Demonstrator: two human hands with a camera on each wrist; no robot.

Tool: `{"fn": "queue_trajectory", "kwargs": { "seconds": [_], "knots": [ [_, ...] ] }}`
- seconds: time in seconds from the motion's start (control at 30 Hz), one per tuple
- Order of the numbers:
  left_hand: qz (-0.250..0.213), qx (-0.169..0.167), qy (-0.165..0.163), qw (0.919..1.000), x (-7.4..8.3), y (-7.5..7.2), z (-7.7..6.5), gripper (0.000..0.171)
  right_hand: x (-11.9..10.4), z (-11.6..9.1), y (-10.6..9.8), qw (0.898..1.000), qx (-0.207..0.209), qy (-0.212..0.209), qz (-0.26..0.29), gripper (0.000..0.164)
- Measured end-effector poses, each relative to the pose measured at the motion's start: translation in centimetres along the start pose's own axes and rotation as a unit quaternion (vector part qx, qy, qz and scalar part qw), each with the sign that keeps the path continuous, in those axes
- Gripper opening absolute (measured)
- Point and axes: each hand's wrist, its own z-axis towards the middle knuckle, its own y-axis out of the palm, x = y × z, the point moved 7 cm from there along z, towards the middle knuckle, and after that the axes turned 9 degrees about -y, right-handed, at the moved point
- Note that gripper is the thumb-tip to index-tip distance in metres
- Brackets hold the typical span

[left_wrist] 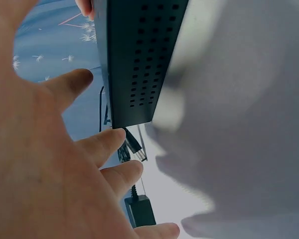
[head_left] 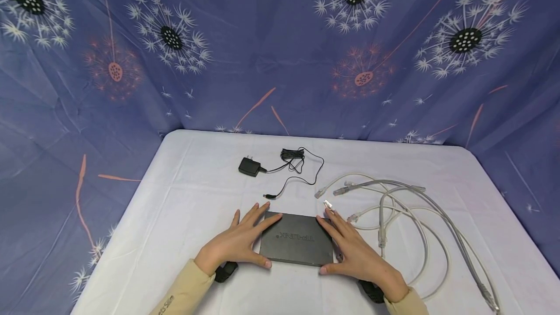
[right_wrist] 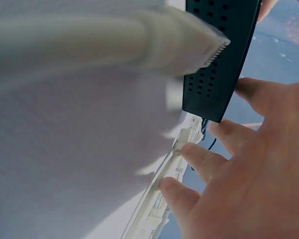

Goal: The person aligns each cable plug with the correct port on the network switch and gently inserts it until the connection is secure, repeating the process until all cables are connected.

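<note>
In the head view, the TP-LINK network switch (head_left: pixel 297 241) lies flat on the table (head_left: pixel 192 198), flanked by the left hand (head_left: pixel 238 241) and right hand (head_left: pixel 355 251), both spread with fingers straight and touching it. If pushed unevenly, it could be skewed into the barrel plug (head_left: pixel 271 196); loose Ethernet cables (head_left: pixel 387 182) crowd the right.

In the left wrist view, the power adapter (left_wrist: pixel 140 211) is seen beyond the fingers.

In the right wrist view, the vents are partly blocked by an Ethernet plug (right_wrist: pixel 189 45), which could be snagged.

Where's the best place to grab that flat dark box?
Probably hold the dark box by its two short ends, the left hand coming from the left and the right hand from the right. It sits broad face up, and the wrist views show vented end walls that fingers could press inward.
</note>
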Motion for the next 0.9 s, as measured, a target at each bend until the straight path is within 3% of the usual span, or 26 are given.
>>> {"fn": "queue_trajectory", "kwargs": {
  "seconds": [0.47, 0.7, 0.9],
  "knots": [
    [0.023, 0.026, 0.005, 0.9994, -0.07, 0.09, 0.2, 0.1, -0.13, 0.09, -0.05, 1.0, -0.002, -0.001, -0.008, 0.106],
    [0.038, 0.051, 0.011, 0.9979, 0.08, -0.09, 0.33, 0.099, 0.27, 0.34, 0.08, 0.999, -0.018, 0.039, 0.004, 0.105],
    [0.044, 0.048, 0.003, 0.9979, 0.09, -0.1, 0.33, 0.099, 0.28, 0.52, 0.01, 0.998, -0.021, 0.06, 0.019, 0.105]
  ]
}}
